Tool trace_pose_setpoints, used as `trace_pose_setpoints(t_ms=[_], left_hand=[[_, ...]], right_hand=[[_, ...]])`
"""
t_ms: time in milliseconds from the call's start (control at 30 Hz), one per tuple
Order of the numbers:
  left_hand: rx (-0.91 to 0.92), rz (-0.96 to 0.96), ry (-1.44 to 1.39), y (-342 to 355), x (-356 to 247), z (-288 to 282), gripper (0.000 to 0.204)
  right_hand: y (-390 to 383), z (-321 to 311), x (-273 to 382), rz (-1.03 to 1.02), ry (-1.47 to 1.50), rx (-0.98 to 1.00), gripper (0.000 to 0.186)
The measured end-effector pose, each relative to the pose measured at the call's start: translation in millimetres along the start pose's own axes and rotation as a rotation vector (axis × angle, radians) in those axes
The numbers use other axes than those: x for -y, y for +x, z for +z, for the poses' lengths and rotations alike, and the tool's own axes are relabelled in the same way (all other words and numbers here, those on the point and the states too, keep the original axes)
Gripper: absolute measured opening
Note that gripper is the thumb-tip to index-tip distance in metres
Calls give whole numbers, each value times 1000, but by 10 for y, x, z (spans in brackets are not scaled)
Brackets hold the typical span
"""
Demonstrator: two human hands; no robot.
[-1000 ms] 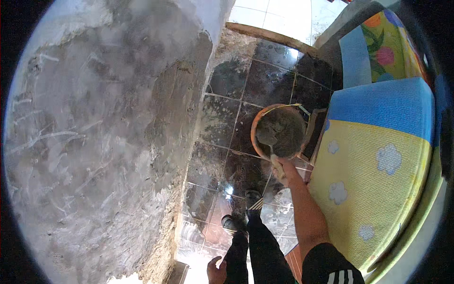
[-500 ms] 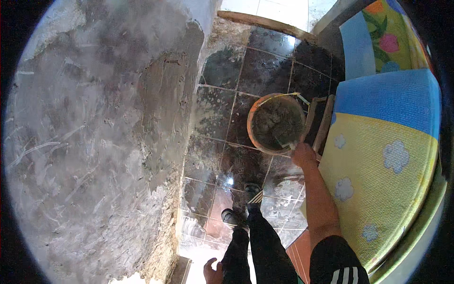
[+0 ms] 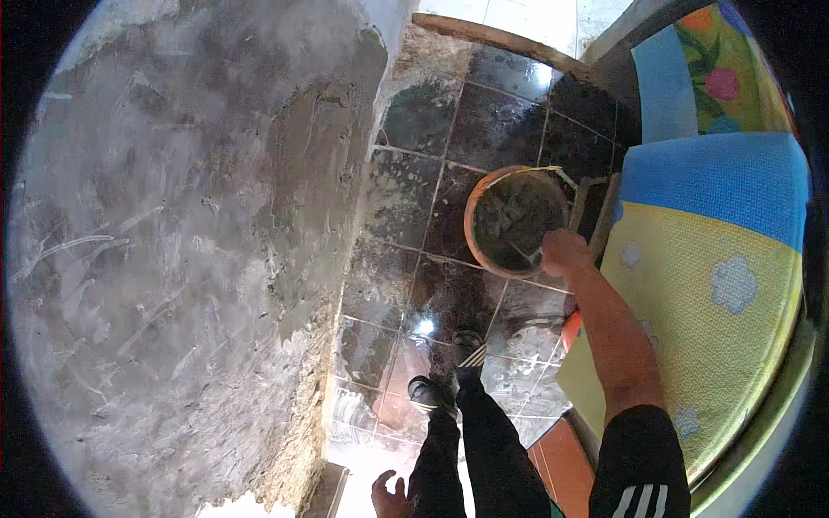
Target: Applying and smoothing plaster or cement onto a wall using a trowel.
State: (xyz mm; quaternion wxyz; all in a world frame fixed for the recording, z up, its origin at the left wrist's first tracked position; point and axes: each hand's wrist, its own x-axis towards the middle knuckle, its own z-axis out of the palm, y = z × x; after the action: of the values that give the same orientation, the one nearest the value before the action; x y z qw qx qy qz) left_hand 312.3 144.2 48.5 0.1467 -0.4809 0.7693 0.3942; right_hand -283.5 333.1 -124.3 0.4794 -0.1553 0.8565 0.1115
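My right hand (image 3: 566, 252) is closed around the handle of a trowel (image 3: 534, 255) at the near right rim of an orange bucket (image 3: 471, 226). The trowel's blade is mostly hidden in the grey wet mortar (image 3: 514, 211) that partly fills the bucket. At the lower edge, beside my leg, hangs my left hand (image 3: 389, 496), its fingers loosely bent and apart with nothing in them. To the left stands a wall (image 3: 173, 259) coated in grey plaster, with a darker, wetter patch (image 3: 311, 173) along its right side.
Dark, stained floor tiles (image 3: 414, 207) lie under the bucket and my feet. Yellow and blue padded mats (image 3: 691, 259) lean along the right side, with a wooden frame (image 3: 596, 211) between them and the bucket. A wooden sill (image 3: 501, 41) crosses the far end.
My right hand has shifted slightly up and right at the bucket's rim, and the trowel has moved in the mortar. The view has shifted a little; my left hand hangs as before.
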Motion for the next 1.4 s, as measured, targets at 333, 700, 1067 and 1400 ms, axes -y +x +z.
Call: trace_pose_setpoints(t_ms=[333,700,1067,1400], left_hand=[[17,-56,112,-137,383,22,29],[61,-268,-12,52,-304,-66,32],[27,-12,186,-93,663,-179,28],[-33,104,168,-121,759,-377,32]], right_hand=[[433,364,-105,-43,159,137,40],[632,1274,-199,-95,374,186,31],[310,1528,1009,242,1854,-67,30],[42,2262,1395,-51,2376,-102,35]])
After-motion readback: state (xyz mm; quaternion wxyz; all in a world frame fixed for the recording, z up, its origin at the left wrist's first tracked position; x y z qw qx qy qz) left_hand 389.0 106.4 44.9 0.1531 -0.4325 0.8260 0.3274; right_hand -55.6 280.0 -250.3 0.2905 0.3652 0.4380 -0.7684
